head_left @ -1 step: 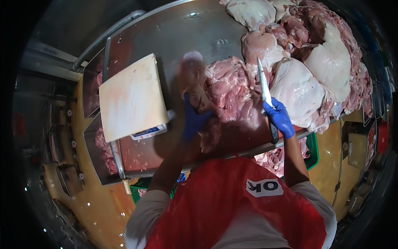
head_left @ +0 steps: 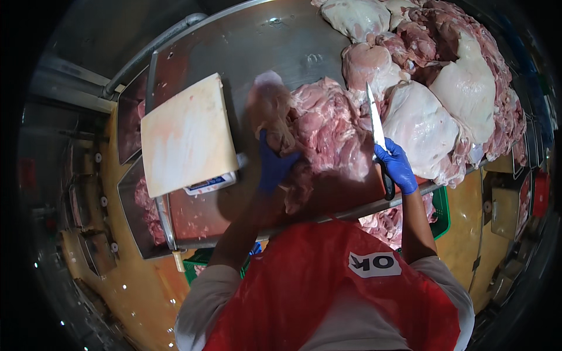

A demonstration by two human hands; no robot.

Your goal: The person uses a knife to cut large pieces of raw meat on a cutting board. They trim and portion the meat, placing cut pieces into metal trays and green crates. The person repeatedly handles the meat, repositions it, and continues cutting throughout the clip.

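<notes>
My right hand [head_left: 397,166], in a blue glove, is closed round the black handle of a knife [head_left: 375,120]. Its long pale blade points away from me, along the right side of a large piece of raw red meat [head_left: 329,126]. My left hand [head_left: 275,165], also gloved in blue, rests against the near end of a paler, skin-like portion of meat [head_left: 270,105] at the left of that piece. Its thumb and fingers are spread in a V; some fingertips are hard to make out against the meat. A darker strip of meat [head_left: 300,186] hangs toward me beside this hand.
A white cutting board [head_left: 186,136] lies on a scale [head_left: 212,183] at the left of the steel table [head_left: 249,41]. Large skin-on cuts [head_left: 418,126] pile up at right. Metal bins [head_left: 133,216] and a green crate [head_left: 443,213] with meat stand by the table edges.
My right hand and the knife have shifted very slightly to the right. My left hand stays at the same spot by the meat.
</notes>
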